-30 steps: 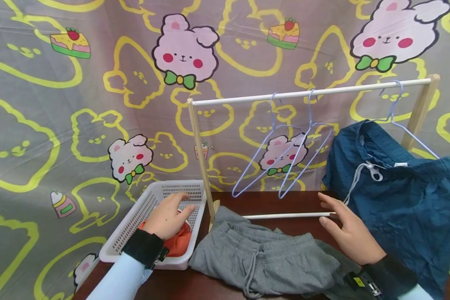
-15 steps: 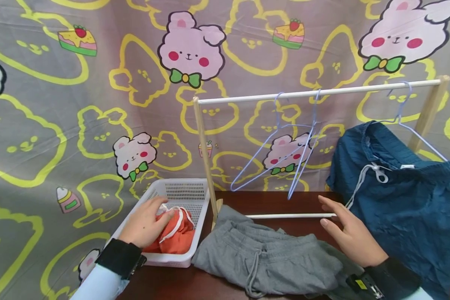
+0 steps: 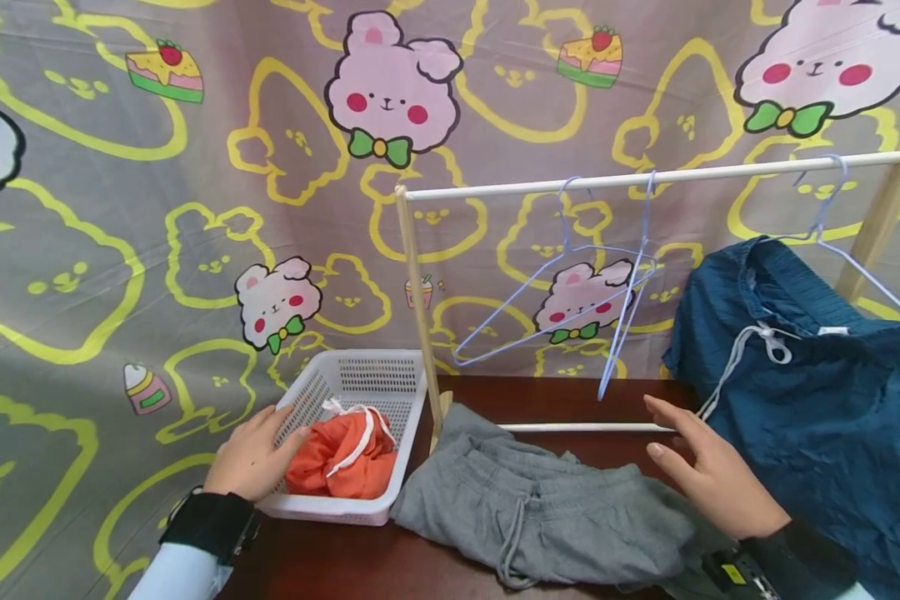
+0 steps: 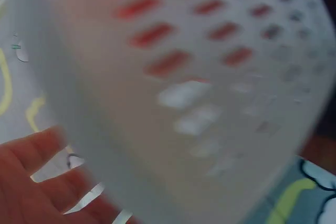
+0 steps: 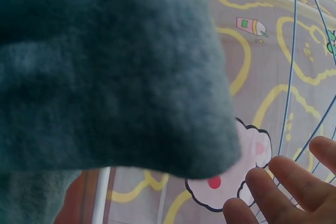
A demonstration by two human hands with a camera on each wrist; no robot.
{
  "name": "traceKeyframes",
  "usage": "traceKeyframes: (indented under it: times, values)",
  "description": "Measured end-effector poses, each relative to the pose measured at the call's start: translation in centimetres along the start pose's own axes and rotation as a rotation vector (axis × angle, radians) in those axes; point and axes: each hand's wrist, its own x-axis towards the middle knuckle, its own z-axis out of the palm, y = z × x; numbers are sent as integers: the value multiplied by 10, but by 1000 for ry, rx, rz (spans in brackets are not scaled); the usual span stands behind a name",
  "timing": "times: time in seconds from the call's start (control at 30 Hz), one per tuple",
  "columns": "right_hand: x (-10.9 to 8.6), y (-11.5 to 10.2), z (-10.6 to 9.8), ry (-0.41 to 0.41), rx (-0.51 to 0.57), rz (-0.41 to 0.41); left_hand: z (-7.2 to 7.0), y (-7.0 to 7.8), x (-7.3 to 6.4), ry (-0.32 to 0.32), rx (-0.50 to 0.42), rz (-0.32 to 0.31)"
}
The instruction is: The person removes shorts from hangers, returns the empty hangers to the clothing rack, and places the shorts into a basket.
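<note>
My left hand (image 3: 247, 454) is at the left side of a white slotted basket (image 3: 330, 510), fingers loosely spread at its rim. In the left wrist view the basket wall (image 4: 126, 114) fills most of the picture, my fingertips behind its edge. A bundled orange garment (image 3: 352, 458) with a white drawstring lies inside. My right hand (image 3: 712, 475) hovers with relaxed, parted fingers over the right end of folded grey drawstring shorts (image 3: 540, 525), beside blue shorts (image 3: 802, 408). Those hang from a hanger on the rack (image 3: 495, 190). Blue cloth (image 5: 110, 77) covers much of the right wrist view.
Two bare lilac wire hangers (image 3: 617, 350) hang from the rack's white top rod, left of the blue shorts. A lower white rod (image 3: 585, 427) runs behind the grey shorts. All stands on a dark red-brown table (image 3: 337, 558) before a cartoon-patterned curtain (image 3: 150, 333).
My left hand has moved from over the orange garment leftward to the basket's left side, uncovering the garment. The bare hangers have swung. My right hand stays nearly still.
</note>
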Motion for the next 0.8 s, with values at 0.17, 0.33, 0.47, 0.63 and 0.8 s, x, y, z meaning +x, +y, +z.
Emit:
traceKeyframes:
  times: [0.17,0.33,0.47,0.63,0.8]
  values:
    - [-2,1,4,-24,28,15,7,-20,2,-72,9,-92]
    - [1,-1,7,-34,-33,-14,15,-38,4,-103,7,-142]
    - [5,-4,12,-60,-86,-46,23,-50,2,-125,-6,-170]
    - [8,-4,19,-87,-126,-104,26,-55,1,-134,-24,-188]
    - [13,-7,20,-96,-156,-137,27,-50,4,-127,-28,-180]
